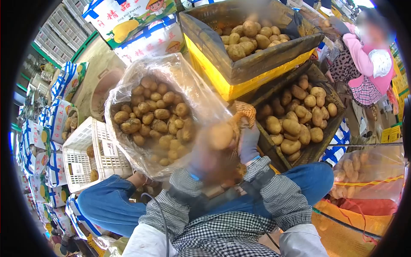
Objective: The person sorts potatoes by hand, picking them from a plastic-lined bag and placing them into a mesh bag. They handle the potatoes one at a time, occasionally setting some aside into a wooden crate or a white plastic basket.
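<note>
A blurred potato is raised in front of the body, between the plastic-lined container and the dark crate. My right hand, in a grey glove with orange-brown fingers, is closed around its right side. Just left of and below the potato is my left hand, gloved and smeared by motion, so its fingers cannot be made out. Many small potatoes lie in the container lined with clear plastic on the left. Larger potatoes fill part of the dark crate on the right.
A dark bin over a yellow crate holds more potatoes at the top. White baskets stand at left, printed cartons behind. A seated person is at upper right. Bagged potatoes and an orange sack are at right.
</note>
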Motion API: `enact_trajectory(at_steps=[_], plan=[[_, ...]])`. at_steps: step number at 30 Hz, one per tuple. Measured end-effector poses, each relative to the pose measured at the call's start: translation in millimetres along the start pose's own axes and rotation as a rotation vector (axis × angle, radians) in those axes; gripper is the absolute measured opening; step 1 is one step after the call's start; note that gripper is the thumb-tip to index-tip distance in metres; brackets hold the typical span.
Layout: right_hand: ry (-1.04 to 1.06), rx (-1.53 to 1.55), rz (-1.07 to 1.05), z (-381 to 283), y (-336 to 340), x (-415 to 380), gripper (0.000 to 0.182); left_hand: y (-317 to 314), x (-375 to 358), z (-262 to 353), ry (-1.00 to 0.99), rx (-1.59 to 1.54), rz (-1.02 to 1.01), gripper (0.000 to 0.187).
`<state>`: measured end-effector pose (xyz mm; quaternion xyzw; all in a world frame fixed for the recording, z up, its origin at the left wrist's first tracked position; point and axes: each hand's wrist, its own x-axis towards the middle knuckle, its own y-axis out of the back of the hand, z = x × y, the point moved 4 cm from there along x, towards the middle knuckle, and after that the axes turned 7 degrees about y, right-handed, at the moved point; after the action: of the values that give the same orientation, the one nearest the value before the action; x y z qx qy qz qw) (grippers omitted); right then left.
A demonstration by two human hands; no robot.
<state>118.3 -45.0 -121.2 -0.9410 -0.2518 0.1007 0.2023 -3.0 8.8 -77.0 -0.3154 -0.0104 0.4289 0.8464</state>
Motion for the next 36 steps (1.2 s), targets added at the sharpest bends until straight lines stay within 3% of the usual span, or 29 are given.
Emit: enact_trajectory(at_steps=[2, 6, 8, 11, 13, 15, 17, 19, 22, 24, 26, 27, 29, 32, 34, 35, 36], plan=[[-0.009, -0.013, 0.045, -5, -1, 0, 0.029, 5, -2, 8, 0.084, -0.338, 0.067, 0.036], [-0.031, -0.047, 0.04, -18, -4, -3, 0.029, -3, -17, 42, 0.087, -0.393, 0.062, 0.023], [-0.032, 0.032, -0.069, -43, -23, -19, 0.028, 4, -16, 37, 0.046, -0.317, 0.025, 0.022], [0.004, 0.11, -0.179, -55, -33, -36, 0.029, 17, -11, 20, -0.031, -0.135, -0.036, 0.031], [0.206, -0.309, -0.416, -33, -27, -38, 0.041, 15, -16, 20, 0.031, -0.07, 0.024, 0.039], [0.175, -0.424, -0.473, -25, -20, -38, 0.047, 20, -17, 17, -0.008, 0.217, -0.008, 0.045], [-0.077, -0.222, -0.358, -27, -12, -35, 0.047, 19, -22, 15, -0.068, 0.318, -0.046, 0.047], [-0.09, -0.188, -0.32, -26, -10, -24, 0.046, 3, -28, 33, -0.154, 0.238, -0.097, 0.047], [-0.169, 0.018, -0.259, -52, -25, -29, 0.041, 7, -27, 46, -0.311, 0.535, 0.011, 0.082], [-0.14, 0.089, -0.341, -60, -31, -36, 0.034, 0, -25, 59, -0.457, 0.886, -0.024, 0.083], [-0.032, -0.08, -0.478, -56, -42, -45, 0.022, -5, -28, 64, -0.534, 1.076, -0.043, 0.082], [0.122, -0.137, -0.428, -43, -35, -43, 0.021, -8, -32, 64, -0.551, 1.084, -0.046, 0.081], [-0.053, 0.039, -0.246, -33, -22, -29, 0.019, 8, -25, 50, -0.506, 1.094, -0.036, 0.071], [-0.147, 0.15, -0.156, 3, 18, -1, 0.031, -28, -14, 76, -0.088, 0.092, -0.066, 0.054], [-0.315, 0.251, -0.126, -10, 12, -14, 0.029, -35, 42, 86, -0.098, -0.049, -0.298, 0.053], [-0.324, 0.073, -0.078, -14, 8, -20, 0.028, -55, 64, 106, -0.056, -0.18, -0.455, 0.06], [-0.3, 0.049, -0.091, -12, 8, -21, 0.029, -73, 71, 140, -0.113, -0.064, -0.524, 0.068]])
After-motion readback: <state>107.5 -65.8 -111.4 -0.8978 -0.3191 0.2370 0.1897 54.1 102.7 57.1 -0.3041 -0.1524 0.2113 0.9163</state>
